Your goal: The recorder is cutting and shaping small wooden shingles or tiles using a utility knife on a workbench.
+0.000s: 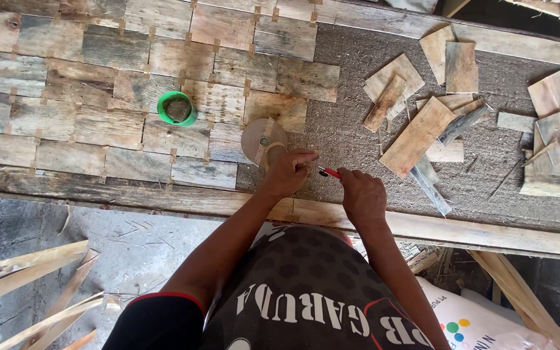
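Both hands meet near the surface's front edge: right hand gripping a red-handled tool, left hand closed, contents unclear; cutting step seems underway.

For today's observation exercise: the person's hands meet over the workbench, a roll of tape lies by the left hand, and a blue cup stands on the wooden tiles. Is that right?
One detail is wrong: the cup is green, not blue, as the head view shows. The rest holds: the left hand and right hand meet over the workbench, the roll of tape by the left, the cup on the wooden tiles.

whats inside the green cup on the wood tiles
The small round green plastic cup holds a dull grey-brown mass filling most of its opening. What that stuff is, and the cup's bottom beneath it, cannot be seen.
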